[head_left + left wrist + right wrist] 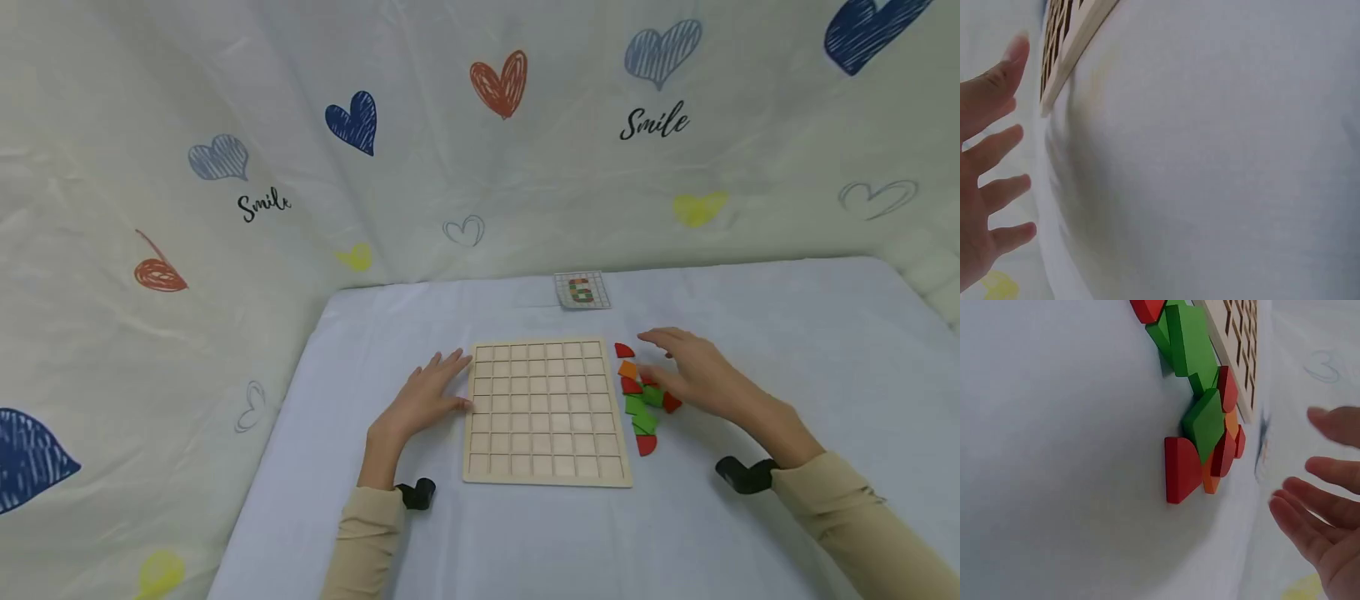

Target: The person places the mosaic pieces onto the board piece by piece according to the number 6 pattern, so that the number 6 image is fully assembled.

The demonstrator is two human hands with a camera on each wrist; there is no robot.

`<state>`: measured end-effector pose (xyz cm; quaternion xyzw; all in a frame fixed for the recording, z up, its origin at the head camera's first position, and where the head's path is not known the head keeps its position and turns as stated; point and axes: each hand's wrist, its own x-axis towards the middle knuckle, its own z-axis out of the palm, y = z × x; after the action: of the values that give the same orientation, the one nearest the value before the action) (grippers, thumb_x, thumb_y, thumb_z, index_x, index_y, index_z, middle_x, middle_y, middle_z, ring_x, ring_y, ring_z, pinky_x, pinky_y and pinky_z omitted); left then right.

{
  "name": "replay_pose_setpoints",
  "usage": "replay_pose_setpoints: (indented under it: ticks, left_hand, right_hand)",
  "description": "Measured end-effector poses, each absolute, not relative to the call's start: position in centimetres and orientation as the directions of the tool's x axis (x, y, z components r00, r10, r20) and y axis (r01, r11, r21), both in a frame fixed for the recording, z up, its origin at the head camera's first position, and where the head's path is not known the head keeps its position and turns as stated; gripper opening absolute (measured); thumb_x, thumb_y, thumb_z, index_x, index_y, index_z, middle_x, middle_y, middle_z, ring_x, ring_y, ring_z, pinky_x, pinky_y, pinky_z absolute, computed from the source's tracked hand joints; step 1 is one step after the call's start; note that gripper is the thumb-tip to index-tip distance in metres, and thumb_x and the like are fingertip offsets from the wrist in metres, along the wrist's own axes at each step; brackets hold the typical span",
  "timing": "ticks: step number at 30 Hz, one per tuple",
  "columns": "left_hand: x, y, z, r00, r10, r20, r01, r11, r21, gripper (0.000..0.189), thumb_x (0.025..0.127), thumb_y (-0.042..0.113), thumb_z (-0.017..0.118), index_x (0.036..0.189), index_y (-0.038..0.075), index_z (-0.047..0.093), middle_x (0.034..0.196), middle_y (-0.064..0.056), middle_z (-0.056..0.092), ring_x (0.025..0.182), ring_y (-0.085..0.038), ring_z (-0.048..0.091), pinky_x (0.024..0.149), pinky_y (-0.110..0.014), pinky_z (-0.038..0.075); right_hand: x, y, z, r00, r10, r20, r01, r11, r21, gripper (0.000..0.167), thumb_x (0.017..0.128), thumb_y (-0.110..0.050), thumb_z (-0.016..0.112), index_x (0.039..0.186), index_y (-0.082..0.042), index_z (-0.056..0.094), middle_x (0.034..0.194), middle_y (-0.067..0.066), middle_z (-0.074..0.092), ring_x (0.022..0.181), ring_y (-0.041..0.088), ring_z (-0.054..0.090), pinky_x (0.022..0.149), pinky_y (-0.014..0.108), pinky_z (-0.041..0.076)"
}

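Observation:
A square wooden grid board [551,412] lies flat on the table, its cells bare. My left hand [426,398] is at the board's left edge with fingers spread; in the left wrist view that hand [988,162] holds nothing. To the right of the board is a small heap of red, green and orange blocks, among them a red quarter-round block [1182,470], a green block [1205,422] and an orange square block [627,369]. Over the heap hovers my right hand [693,371], its fingers loosely bent and apart, nothing between them.
Behind the board lies a small card [582,291] with a grid and a coloured figure resembling a 6. White cloth covers the table [795,333]. A pale curtain [420,167] printed with hearts and "Smile" hangs at the back and left.

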<state>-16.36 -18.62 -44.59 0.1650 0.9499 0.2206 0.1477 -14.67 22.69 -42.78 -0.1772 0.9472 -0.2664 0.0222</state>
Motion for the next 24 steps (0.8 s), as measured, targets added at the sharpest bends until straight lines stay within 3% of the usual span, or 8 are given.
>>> replay_pose_setpoints:
  ticks: [3, 12, 19, 24]
  left_hand:
    - [-16.7, -19.1, -45.1, -0.895, 0.379, -0.237, 0.225, 0.841, 0.493, 0.084, 0.090, 0.038, 0.078, 0.161, 0.021, 0.037, 0.171, -0.003, 0.025, 0.160, -0.036, 0.011, 0.128, -0.061, 0.008]
    - [-17.1, -19.4, -46.2, -0.871, 0.378, -0.314, 0.180, 0.839, 0.514, 0.091, 0.086, 0.035, 0.082, 0.162, 0.021, 0.035, 0.173, -0.007, 0.019, 0.159, -0.043, 0.000, 0.127, -0.063, 0.006]
    - [-17.5, -18.9, -46.3, -0.865, 0.384, -0.324, 0.189, 0.846, 0.498, 0.097, 0.083, 0.036, 0.086, 0.163, 0.023, 0.033, 0.173, -0.006, 0.015, 0.159, -0.043, -0.003, 0.126, -0.064, 0.002]
    - [-17.8, -18.8, -46.4, -0.868, 0.369, -0.333, 0.169, 0.849, 0.501, 0.100, 0.081, 0.034, 0.088, 0.163, 0.022, 0.033, 0.173, -0.005, 0.015, 0.159, -0.041, -0.005, 0.126, -0.064, 0.002]
  right_hand:
    - [-15.9, 22.5, -43.3, -0.938, -0.346, 0.016, -0.300, 0.791, -0.532, 0.050, 0.095, -0.016, 0.073, 0.135, 0.010, 0.058, 0.129, 0.031, 0.062, 0.104, 0.042, 0.066, 0.084, 0.053, 0.061]
    - [-19.0, 21.0, -44.3, -0.935, -0.332, -0.121, -0.221, 0.816, -0.535, 0.041, 0.093, -0.010, 0.072, 0.124, 0.016, 0.064, 0.111, 0.028, 0.070, 0.092, 0.034, 0.066, 0.074, 0.039, 0.063]
    - [-19.8, 20.4, -44.8, -0.945, -0.315, -0.087, -0.240, 0.850, -0.469, 0.036, 0.090, -0.013, 0.077, 0.113, 0.013, 0.070, 0.099, 0.021, 0.069, 0.084, 0.028, 0.062, 0.076, 0.043, 0.061]
    - [-20.0, 20.1, -45.3, -0.951, -0.303, -0.064, -0.250, 0.873, -0.419, 0.027, 0.089, -0.013, 0.077, 0.106, 0.007, 0.072, 0.096, 0.017, 0.066, 0.081, 0.026, 0.059, 0.069, 0.041, 0.059]
